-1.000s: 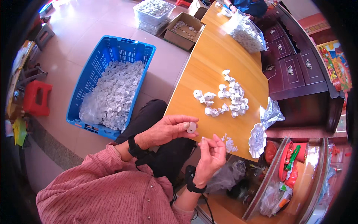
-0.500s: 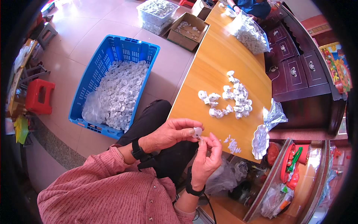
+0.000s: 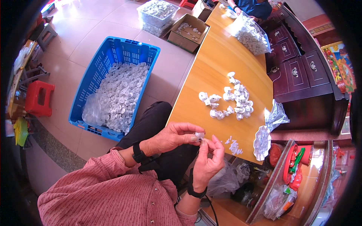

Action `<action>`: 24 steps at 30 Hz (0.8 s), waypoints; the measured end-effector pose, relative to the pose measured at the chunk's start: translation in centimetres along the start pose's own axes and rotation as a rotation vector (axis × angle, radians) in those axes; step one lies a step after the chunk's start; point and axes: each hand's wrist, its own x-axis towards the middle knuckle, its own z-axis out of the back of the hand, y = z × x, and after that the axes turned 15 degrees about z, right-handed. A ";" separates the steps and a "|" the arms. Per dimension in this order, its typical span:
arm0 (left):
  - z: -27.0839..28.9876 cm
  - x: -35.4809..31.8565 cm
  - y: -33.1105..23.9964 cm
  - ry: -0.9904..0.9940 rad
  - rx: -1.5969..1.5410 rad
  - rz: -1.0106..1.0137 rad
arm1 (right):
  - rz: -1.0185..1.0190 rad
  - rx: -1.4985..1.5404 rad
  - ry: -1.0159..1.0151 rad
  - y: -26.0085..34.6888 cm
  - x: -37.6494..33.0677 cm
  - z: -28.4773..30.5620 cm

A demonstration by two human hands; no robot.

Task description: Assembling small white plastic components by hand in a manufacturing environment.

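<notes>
My left hand (image 3: 171, 138) pinches a small white plastic part (image 3: 198, 135) between thumb and fingers, above my lap at the table's near edge. Close against that part, the thumb and forefinger of my right hand (image 3: 208, 162) are pressed together; whatever they hold is too small to make out. On the wooden table (image 3: 200, 71) ahead lies a loose group of white plastic parts (image 3: 239, 100) with round discs. Nearer to my right hand is a scatter of tiny white pieces (image 3: 235, 146). A scalloped white dish (image 3: 261, 144) holds more small pieces at the table's right edge.
Left of the table, a blue crate (image 3: 77, 101) on the floor holds many white parts. Beyond stand a cardboard box (image 3: 186, 39) and a clear tub (image 3: 156, 19). A filled plastic bag (image 3: 250, 35) sits by another person (image 3: 254, 7). A red stool (image 3: 39, 98) stands left.
The white part has turned in my left fingers, its round face showing less. My right fingertips have come up against it. The view has shifted slightly.
</notes>
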 end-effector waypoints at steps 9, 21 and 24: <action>-0.4 -0.3 -0.5 -0.007 0.080 -0.027 | 0.025 -0.011 -0.008 -0.1 -0.2 -0.1; -0.6 -0.4 -0.4 -0.016 0.169 -0.099 | 0.107 -0.073 -0.048 0.4 -0.4 -0.4; -0.8 -0.7 -0.5 -0.032 0.182 -0.061 | 0.078 -0.052 -0.049 0.9 -0.5 -0.5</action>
